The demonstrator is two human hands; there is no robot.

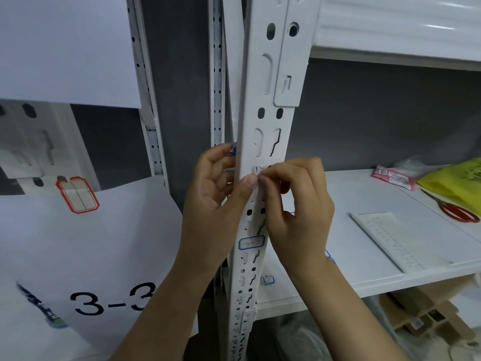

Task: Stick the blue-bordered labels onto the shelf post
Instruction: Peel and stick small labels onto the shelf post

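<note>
A white perforated shelf post [268, 105] runs down the middle of the view. One blue-bordered label [251, 242] is stuck on it below my hands. My left hand [216, 194] wraps the post's left edge, thumb pressing its front, and a scrap with blue edging [233, 148] shows at its fingertips. My right hand [299, 201] pinches a small white label [259, 170] against the post at the thumb's height. Two more blue-bordered labels lie on the shelf, one [267, 280] by the post, one [328, 255] partly hidden behind my right wrist.
The white shelf [364, 256] to the right holds a white label backing sheet [387, 241], red-handled scissors [458, 211], a yellow bag [458, 183] and a pink packet [393, 177]. At left hang paper sheets, one marked "3-3" [112, 298], and a red-bordered label [77, 194].
</note>
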